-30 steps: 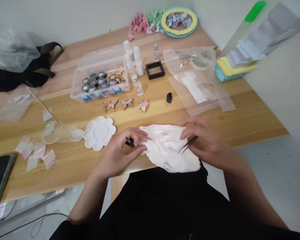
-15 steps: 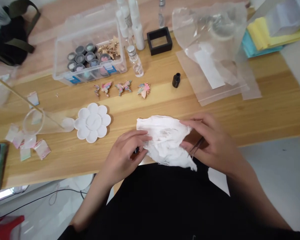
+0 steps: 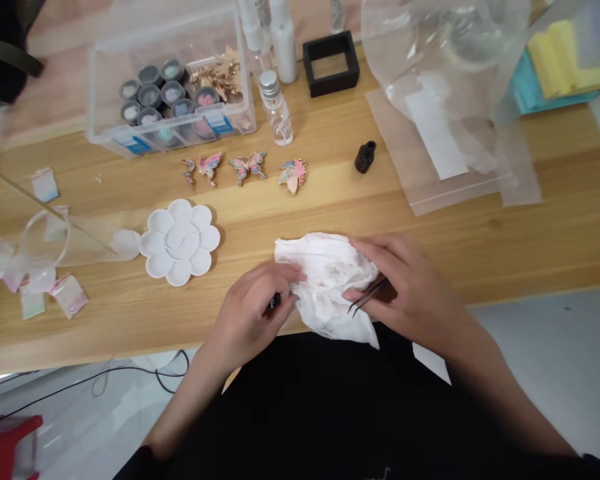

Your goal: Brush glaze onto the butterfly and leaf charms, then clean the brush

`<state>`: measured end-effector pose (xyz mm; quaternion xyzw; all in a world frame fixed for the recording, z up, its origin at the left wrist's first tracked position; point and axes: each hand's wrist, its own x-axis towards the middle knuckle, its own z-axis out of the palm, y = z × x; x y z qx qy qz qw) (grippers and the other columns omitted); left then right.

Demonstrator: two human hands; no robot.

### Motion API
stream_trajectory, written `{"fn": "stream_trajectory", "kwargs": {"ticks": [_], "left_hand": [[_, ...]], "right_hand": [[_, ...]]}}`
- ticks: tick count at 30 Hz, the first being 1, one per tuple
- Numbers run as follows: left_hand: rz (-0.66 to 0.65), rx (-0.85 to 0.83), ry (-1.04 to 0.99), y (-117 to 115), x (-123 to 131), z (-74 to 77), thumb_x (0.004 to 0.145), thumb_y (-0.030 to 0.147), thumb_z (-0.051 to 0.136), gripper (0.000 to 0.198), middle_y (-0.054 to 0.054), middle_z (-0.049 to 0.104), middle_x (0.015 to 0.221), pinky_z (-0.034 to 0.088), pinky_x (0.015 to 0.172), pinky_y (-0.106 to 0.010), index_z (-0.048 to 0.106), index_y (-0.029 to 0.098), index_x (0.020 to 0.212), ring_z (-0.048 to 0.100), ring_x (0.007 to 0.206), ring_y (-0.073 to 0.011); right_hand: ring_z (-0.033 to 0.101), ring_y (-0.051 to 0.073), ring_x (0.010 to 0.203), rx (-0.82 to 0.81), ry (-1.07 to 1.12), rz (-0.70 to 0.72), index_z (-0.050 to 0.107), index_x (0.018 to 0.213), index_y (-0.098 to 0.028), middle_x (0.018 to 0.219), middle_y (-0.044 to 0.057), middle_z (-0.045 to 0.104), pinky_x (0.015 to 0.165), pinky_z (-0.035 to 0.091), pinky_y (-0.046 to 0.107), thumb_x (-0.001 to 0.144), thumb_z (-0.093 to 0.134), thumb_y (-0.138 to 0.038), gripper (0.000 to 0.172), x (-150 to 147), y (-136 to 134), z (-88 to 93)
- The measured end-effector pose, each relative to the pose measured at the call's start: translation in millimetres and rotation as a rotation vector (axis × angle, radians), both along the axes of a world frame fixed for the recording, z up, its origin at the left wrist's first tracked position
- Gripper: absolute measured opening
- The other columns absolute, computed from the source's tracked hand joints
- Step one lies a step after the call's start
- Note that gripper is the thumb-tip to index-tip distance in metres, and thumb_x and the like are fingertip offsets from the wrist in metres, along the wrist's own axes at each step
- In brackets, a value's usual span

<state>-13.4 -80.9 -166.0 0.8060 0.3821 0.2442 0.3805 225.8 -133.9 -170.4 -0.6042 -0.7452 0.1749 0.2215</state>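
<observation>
A crumpled white tissue [image 3: 325, 277] lies between my two hands at the table's front edge. My left hand [image 3: 255, 303] is closed, its fingertips pinching the tissue's left side. Inside that hand sits a small black object [image 3: 273, 305], mostly hidden by the fingers. My right hand [image 3: 405, 287] grips the tissue's right side between thumb and fingers. It also keeps hold of dark tweezers [image 3: 367, 297], whose tips point left and down over the tissue. Beyond the hands stands a small open black bottle [image 3: 365, 157].
Left of my hands is a white flower-shaped palette [image 3: 180, 241]. Behind it lie several butterfly ornaments [image 3: 249, 167], a clear bottle [image 3: 279, 113], a plastic box [image 3: 115, 137] of small pots and a black frame [image 3: 331, 63]. Plastic bags [image 3: 450, 153] lie at the right.
My right hand has moved inward, bunching the tissue more tightly. The tweezers have swung to a flatter angle, with their tips further left. My left hand keeps its hold; the view has shifted slightly.
</observation>
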Motion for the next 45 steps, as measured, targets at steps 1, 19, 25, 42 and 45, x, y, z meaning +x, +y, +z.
{"fn": "stream_trajectory", "kwargs": {"ticks": [1,19,25,42,45], "left_hand": [[0.038,0.008,0.009,0,2,-1.0,0.08,0.007,0.064,0.022,-0.005,0.076,0.099,0.053,0.081,-0.032,0.049,0.023,0.076,0.071,0.096,-0.0198],[0.503,-0.19,-0.463,31,-29,27.9,0.07,0.01,0.08,0.037,0.0,0.072,0.095,0.056,0.081,-0.031,0.048,0.024,0.081,0.07,0.096,-0.0188],[0.612,-0.078,-0.418,29,-56,27.6,0.07,0.009,0.08,0.037,0.002,0.072,0.094,0.059,0.078,-0.028,0.048,0.024,0.081,0.072,0.092,-0.0161],[0.468,-0.043,-0.183,26,-61,17.8,0.071,0.001,0.072,0.034,-0.001,0.071,0.094,0.055,0.084,-0.033,0.05,0.023,0.083,0.071,0.095,-0.0188],[0.403,-0.146,-0.159,27,-52,21.7,0.073,0.001,0.071,0.031,0.0,0.073,0.094,0.057,0.085,-0.029,0.05,0.023,0.081,0.072,0.092,-0.0163]], "right_hand": [[0.063,0.031,0.1,-0.008,0.008,0.009,0.055,0.128,-0.014,0.108,0.015,0.066,0.084,0.055,0.048,0.087,0.063,-0.043,0.051,0,1,0.9],[0.058,0.035,0.086,0.139,-0.286,-0.278,0.066,0.113,-0.015,0.093,0.017,0.068,0.074,0.049,0.049,0.083,0.054,-0.021,0.033,12,26,2.4],[0.056,0.03,0.079,0.079,-0.355,-0.053,0.065,0.123,-0.013,0.082,0.012,0.065,0.066,0.048,0.042,0.079,0.047,-0.01,0.047,9,25,5.7],[0.052,0.021,0.079,-0.157,-0.056,0.582,0.072,0.104,-0.022,0.081,0.004,0.061,0.066,0.038,0.033,0.08,0.052,-0.004,0.036,-34,58,13.5],[0.052,0.021,0.081,-0.244,-0.037,0.528,0.068,0.11,-0.028,0.083,0.002,0.06,0.067,0.039,0.033,0.08,0.052,-0.005,0.041,4,52,14.5]]}}
